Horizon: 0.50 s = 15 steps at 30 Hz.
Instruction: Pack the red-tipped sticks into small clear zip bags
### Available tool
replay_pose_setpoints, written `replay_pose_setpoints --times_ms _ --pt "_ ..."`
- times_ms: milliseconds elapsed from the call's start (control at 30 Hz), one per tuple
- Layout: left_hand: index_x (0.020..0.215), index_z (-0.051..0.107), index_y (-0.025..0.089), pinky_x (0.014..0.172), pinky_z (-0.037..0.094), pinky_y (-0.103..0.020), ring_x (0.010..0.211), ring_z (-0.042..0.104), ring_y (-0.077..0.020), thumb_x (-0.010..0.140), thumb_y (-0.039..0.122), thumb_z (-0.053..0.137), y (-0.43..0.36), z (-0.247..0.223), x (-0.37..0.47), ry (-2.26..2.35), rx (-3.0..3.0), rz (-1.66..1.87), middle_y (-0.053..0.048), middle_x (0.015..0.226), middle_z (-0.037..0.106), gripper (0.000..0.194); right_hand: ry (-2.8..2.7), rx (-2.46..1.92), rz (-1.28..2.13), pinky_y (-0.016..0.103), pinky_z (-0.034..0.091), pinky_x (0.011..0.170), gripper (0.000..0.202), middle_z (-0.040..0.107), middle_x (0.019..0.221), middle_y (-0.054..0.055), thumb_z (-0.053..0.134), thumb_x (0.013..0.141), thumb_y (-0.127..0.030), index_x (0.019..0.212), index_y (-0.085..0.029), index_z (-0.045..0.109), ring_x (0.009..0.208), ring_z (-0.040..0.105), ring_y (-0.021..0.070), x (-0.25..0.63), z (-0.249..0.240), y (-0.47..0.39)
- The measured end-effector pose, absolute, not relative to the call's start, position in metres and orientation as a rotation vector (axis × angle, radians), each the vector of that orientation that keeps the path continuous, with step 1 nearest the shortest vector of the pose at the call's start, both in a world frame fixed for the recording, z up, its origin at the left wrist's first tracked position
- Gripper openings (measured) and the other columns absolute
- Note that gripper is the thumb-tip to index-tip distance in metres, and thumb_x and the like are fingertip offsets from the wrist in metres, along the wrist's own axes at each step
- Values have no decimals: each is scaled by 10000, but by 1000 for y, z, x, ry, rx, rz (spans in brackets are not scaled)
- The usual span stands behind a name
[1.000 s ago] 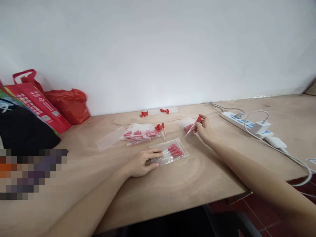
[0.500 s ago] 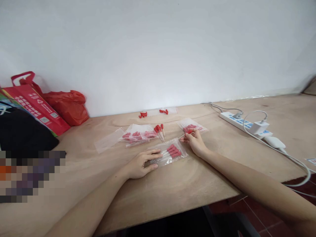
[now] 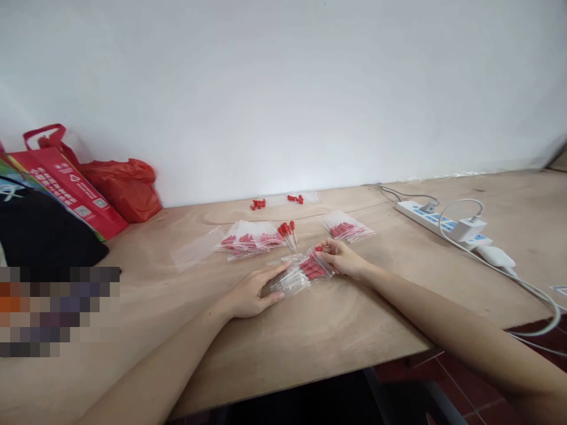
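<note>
My left hand (image 3: 256,293) has its fingers and thumb on the left end of a clear zip bag (image 3: 290,283), holding it on the table. Inside that bag lie several droppers with red rubber bulbs (image 3: 312,268). At the bag's right end, my right hand (image 3: 343,260) pinches a dropper by its red bulb (image 3: 319,249); its tube is hidden among the plastic. Just beyond the bag, a few loose droppers (image 3: 287,231) lie side by side. Filled zip bags (image 3: 248,239) are piled to their left, and more filled bags (image 3: 348,227) lie to the right.
Loose red bulbs (image 3: 257,204) and a flat bag (image 3: 272,200) lie near the wall. A flat, clear bag (image 3: 195,251) is at the left. A white power strip (image 3: 425,218) with chargers and cables occupies the right. Red bags (image 3: 126,186) and a black bag (image 3: 48,236) stand far left.
My right hand has moved left and nearer with the dropper, to the bag's right end. The bag's plastic there is now lifted and bunched. My left hand has hardly moved.
</note>
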<state>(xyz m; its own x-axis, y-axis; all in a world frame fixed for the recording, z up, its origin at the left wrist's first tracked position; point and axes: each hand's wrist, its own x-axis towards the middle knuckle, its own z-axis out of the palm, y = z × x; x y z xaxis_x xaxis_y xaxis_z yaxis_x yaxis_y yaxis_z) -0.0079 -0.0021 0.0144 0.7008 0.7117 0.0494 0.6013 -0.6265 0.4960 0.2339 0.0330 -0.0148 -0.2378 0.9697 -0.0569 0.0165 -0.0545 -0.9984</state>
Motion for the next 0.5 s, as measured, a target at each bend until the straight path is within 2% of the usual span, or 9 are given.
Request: replay_pose_setpoints --times_ms 100,233,367,500 --pt "1321 253 269 1029 272 -384 1233 326 -199 800 297 485 -1 13 -8 1006 2474 342 -9 1362 331 571 -1389 -1201 1419 163 273 341 350 558 521 -51 683 564 -360 806 -143 552 354 398 39 235 -15 35" --pt "1297 312 281 1030 264 -396 1238 317 -204 801 285 488 1 11 -9 969 2481 349 -8 1344 362 526 -1465 -1209 1416 170 284 353 307 499 425 -59 641 617 -397 748 -119 634 350 356 36 238 -15 38" --pt "1223 435 286 1020 272 -408 1233 328 -213 812 285 472 1 12 -8 960 2485 294 -18 1340 368 412 -1456 -1301 1323 175 274 323 223 504 418 -57 626 641 -338 720 -130 625 315 348 43 237 -19 42" --pt "1188 474 297 1011 285 -411 1226 339 -215 810 286 477 1 13 -7 958 2486 304 -15 1335 375 379 -1406 -1293 1218 172 328 349 162 542 474 -45 670 594 -259 660 -146 576 364 436 61 232 -23 44"
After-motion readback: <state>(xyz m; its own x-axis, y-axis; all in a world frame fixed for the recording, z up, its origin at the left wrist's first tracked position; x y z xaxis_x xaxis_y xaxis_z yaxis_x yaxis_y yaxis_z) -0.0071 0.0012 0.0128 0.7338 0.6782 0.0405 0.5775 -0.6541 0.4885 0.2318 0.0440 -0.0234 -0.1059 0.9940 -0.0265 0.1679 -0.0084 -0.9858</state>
